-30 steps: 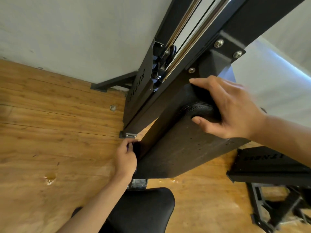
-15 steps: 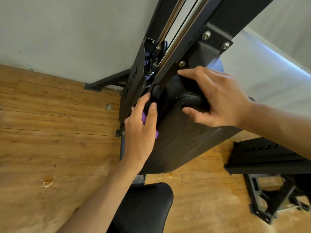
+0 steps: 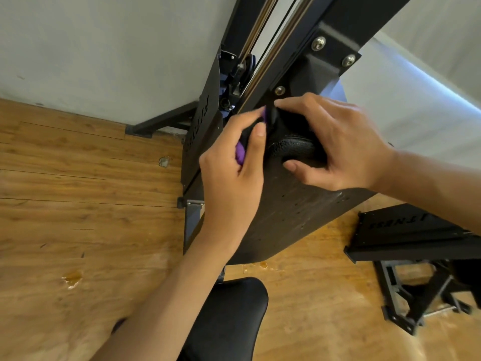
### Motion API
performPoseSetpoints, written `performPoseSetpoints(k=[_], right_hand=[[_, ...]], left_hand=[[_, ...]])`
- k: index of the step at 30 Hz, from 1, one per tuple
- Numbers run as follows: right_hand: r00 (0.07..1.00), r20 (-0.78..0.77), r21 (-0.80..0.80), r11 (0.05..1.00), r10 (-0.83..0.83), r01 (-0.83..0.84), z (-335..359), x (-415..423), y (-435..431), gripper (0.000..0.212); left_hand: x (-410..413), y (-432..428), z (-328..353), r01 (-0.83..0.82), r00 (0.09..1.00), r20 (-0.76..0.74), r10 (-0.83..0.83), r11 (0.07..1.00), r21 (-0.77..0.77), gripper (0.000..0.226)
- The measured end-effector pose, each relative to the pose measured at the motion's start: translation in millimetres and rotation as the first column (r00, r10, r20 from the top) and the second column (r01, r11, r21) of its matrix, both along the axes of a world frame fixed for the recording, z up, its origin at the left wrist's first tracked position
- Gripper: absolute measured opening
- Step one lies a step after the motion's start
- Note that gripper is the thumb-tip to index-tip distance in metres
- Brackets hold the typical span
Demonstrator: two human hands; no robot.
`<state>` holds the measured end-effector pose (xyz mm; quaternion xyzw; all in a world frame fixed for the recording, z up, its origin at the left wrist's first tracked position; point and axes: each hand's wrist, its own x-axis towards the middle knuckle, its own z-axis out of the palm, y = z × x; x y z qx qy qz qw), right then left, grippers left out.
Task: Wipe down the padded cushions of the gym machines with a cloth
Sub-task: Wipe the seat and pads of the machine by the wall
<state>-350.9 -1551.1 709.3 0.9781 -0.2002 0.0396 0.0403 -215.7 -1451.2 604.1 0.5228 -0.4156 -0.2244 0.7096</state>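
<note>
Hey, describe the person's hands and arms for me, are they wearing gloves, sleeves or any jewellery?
The left hand and right hand are bare: no gloves, rings or watch show. Both forearms are bare as well, with no sleeve in view.

Wood-plank floor [image 3: 78, 204], far edge meets the grey wall. Gym machine [image 3: 201, 152] stands on it mid-floor. Its black base strut [image 3: 161, 121] runs along the far edge, and a metal foot bracket [image 3: 194, 204] sits on the planks nearer in. Small round metal spot [image 3: 163, 161] just left of the machine. Amber scuff [image 3: 71, 278] toward the near-left corner. Second black frame [image 3: 406, 308] near the right edge.
</note>
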Motion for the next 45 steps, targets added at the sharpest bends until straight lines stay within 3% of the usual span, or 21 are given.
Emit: performPoseSetpoints(k=[6,10,14,17,19,24,28,31,34,38,45], right_hand=[[1.000,-0.027,-0.023,1.000,-0.012,0.012,-1,-1,1,0.072],[1.000,-0.026,-0.027,1.000,-0.015,0.015,-1,-2,-2,0.073],[1.000,-0.016,-0.034,0.999,-0.014,0.014,-3,-4,-2,0.073],[1.000,-0.018,-0.017,1.000,-0.018,0.018,-2,-2,0,0.073],[1.000,-0.018,-0.014,1.000,-0.026,0.025,-1,-2,0,0.073],[1.000,-0.014,-0.014,1.000,-0.024,0.024,-1,-2,1,0.073],[1.000,-0.015,0.010,1.000,-0.020,0.020,0,-1,2,0.074],[0.999,-0.026,0.016,1.000,-0.023,0.023,2,0,3,0.074],[0.999,-0.031,0.015,1.000,-0.022,0.023,2,1,2,0.066],[0.999,-0.027,0.018,0.999,-0.027,0.027,2,1,2,0.066],[0.999,-0.028,0.007,0.999,-0.038,0.038,2,0,4,0.074]], left_hand=[[-8,48,-124,0.111,0.982,-0.183,-0.046,0.927,0.359,0.024],[-16,93,-241,0.209,0.964,-0.265,-0.026,0.689,0.694,0.024],[-30,106,-315,0.261,0.927,-0.366,0.079,0.565,0.783,0.022],[-29,92,-320,0.288,0.878,-0.431,0.210,0.489,0.824,0.021],[-24,80,-272,0.283,0.849,-0.458,0.262,0.506,0.815,0.019],[-22,64,-165,0.181,0.821,-0.508,0.261,0.725,0.665,0.015],[-9,36,-70,0.200,0.798,-0.589,0.128,0.865,0.459,0.018],[1,17,0,0.142,0.880,-0.475,-0.011,0.960,0.241,0.020],[6,3,40,0.149,0.941,-0.313,-0.127,0.988,0.048,0.017],[3,-3,32,0.049,0.997,-0.065,-0.046,0.998,0.044,0.014],[-5,37,-71,0.171,0.931,-0.365,-0.015,0.901,0.398,0.014]])
